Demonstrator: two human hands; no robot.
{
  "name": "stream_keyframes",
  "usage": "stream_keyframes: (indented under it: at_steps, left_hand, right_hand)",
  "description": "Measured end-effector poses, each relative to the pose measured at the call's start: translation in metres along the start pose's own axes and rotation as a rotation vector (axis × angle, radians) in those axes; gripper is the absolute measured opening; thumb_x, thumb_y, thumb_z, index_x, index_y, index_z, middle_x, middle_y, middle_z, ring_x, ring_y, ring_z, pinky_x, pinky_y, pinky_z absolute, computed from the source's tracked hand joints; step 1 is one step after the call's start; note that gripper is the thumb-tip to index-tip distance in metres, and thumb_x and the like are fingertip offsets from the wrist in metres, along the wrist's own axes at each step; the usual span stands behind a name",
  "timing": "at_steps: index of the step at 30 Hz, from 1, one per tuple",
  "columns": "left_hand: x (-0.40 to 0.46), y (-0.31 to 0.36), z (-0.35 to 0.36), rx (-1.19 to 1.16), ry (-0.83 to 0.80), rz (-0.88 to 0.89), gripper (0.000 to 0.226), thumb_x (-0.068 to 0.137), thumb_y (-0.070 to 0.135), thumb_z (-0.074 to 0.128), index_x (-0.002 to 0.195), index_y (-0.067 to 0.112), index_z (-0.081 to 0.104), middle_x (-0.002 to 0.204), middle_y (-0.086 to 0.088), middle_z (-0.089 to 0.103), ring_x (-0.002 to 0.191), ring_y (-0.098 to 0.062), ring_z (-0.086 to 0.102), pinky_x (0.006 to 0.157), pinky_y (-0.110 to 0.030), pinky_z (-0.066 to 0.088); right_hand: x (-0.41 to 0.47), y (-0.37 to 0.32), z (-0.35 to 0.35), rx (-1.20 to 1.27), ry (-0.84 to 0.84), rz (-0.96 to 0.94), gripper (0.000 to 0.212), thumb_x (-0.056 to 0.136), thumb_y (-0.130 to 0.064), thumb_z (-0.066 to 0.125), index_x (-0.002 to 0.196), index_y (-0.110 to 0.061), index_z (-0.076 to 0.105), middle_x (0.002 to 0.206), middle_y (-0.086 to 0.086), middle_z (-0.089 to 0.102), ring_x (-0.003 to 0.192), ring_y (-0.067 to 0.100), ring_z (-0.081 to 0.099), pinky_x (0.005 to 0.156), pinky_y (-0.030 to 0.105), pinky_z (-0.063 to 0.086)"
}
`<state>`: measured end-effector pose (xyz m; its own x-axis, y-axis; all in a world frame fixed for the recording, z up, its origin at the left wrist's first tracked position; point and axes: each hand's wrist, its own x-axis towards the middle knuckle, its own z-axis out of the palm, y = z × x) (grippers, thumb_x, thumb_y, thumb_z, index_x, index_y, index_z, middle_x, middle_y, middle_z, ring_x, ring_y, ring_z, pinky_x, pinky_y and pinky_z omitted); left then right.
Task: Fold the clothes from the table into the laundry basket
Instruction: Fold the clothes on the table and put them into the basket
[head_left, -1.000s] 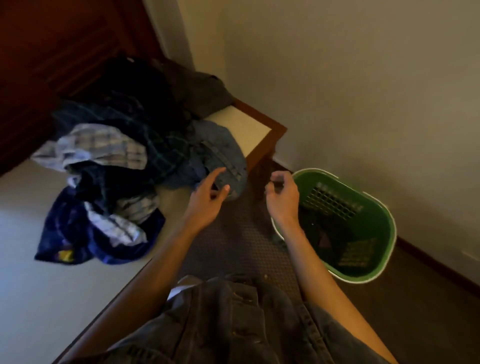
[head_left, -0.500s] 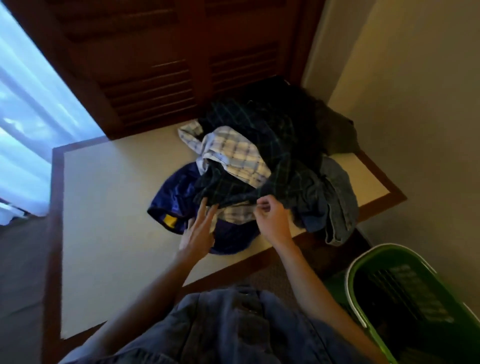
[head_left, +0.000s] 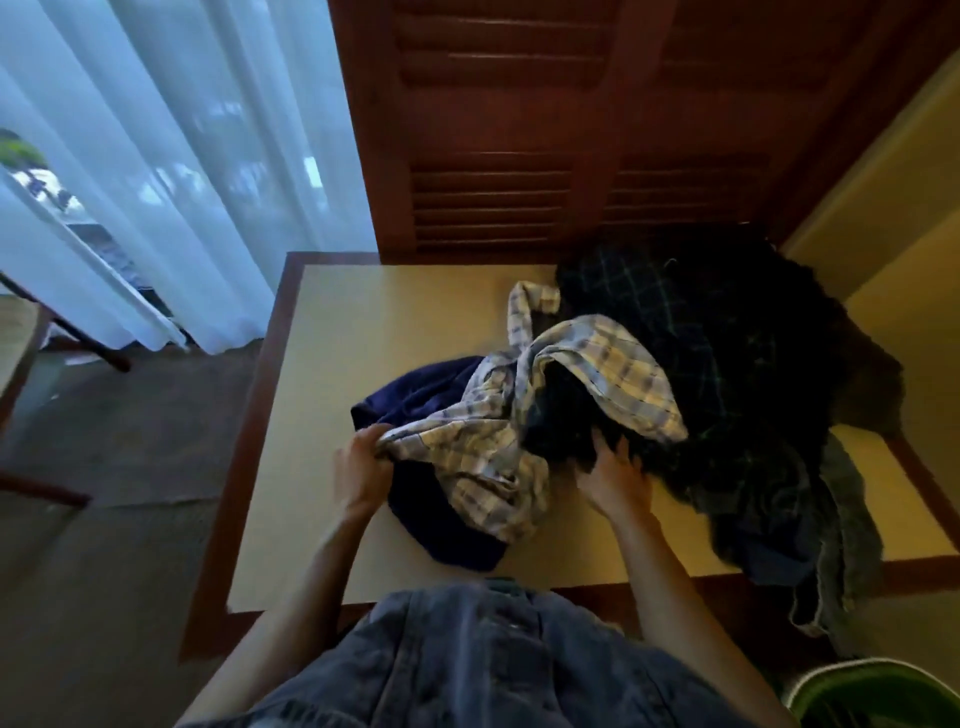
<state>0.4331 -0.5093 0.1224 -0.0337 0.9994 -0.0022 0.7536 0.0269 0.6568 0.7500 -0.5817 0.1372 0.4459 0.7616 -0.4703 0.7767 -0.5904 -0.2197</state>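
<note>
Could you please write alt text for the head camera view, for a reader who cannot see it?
A person's left hand grips a pale plaid shirt while the right hand reaches into dark clothes heaped on a cream table. A green laundry basket shows at bottom right.

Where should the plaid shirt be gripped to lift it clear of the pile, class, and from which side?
Grip the plaid shirt at its loose near-left edge, where the left hand already holds it. Come from the left, over the bare table: that end lies free on the navy garment, while its far right end drapes over dark clothes.
</note>
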Motion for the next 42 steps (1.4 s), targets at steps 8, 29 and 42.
stream_keyframes:
  at_steps: [8,29,42]
  left_hand:
    - [0.019,0.005,-0.025,0.087,-0.25,-0.086,0.071,0.068,0.055,0.071,0.134,0.036,0.055,0.138,0.006,0.056,0.131,-0.028,0.046,0.11,-0.051,0.035]
    - [-0.032,0.128,0.066,-0.047,-0.732,0.412,0.045,0.102,0.043,0.033,0.132,0.017,0.054,0.14,-0.007,0.055,0.129,-0.028,0.051,0.104,-0.042,0.042]
    - [-0.002,-0.025,0.03,0.495,-0.419,0.162,0.067,0.089,0.065,0.049,0.15,0.041,0.034,0.164,-0.006,0.021,0.15,-0.033,0.016,0.114,-0.064,0.019]
  right_hand:
    - [-0.028,-0.089,-0.008,0.227,0.101,-0.309,0.055,0.088,-0.058,0.061,0.129,-0.021,0.054,0.123,0.005,0.063,0.113,0.028,0.061,0.091,0.042,0.053]
    - [-0.056,0.008,-0.078,0.872,0.04,-0.162,0.038,0.078,-0.04,0.081,0.106,-0.017,0.072,0.107,-0.001,0.07,0.109,0.017,0.065,0.087,0.035,0.054]
    - [-0.033,-0.025,0.072,-0.249,0.021,-0.367,0.06,0.096,-0.064,0.037,0.15,-0.038,0.035,0.157,0.006,0.033,0.145,0.032,0.026,0.111,0.06,0.017]
